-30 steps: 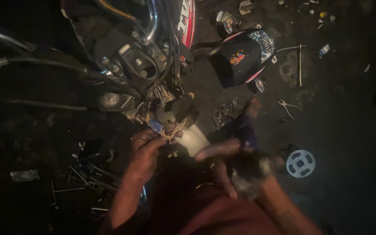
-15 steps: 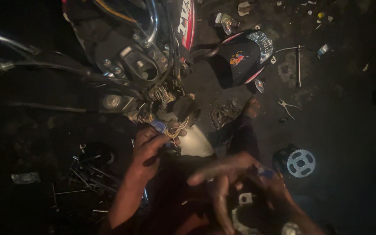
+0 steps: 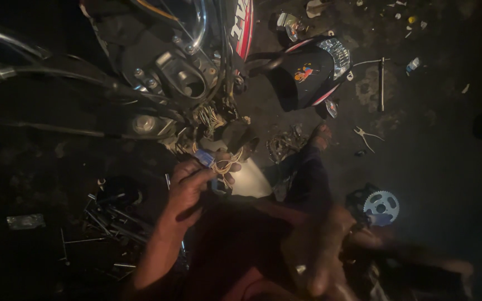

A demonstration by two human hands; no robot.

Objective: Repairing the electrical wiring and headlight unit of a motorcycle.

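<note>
Nearest the camera, at about five o'clock, the right hand (image 3: 322, 253) is a blur of motion low in the view; its fingers look spread, but whether it grips anything cannot be told.

At about seven o'clock from centre the left hand (image 3: 188, 187) is closed in a pinch on a small blue connector (image 3: 205, 158), a short plastic block. Its long axis runs from lower right to upper left, pointing toward eleven o'clock at the motorcycle. A loop of thin pale wires (image 3: 225, 165) curls out just beside the fingertips, at three o'clock of the connector.

At eight o'clock, a heap of slim metal tools (image 3: 112, 223) lies on the dark ground, rods and shafts crossing one another. At four o'clock lies a round toothed sprocket (image 3: 381, 206), flat and grey.

Farther off, at twelve o'clock, the motorcycle (image 3: 179, 78) shows its steering head, with black castings, shiny tubes and a tangle of wiring. At one o'clock its loose headlight cover (image 3: 308, 72), black glossy plastic with a clear lens, rests on the ground. Pliers (image 3: 366, 135) lie at two o'clock.
</note>
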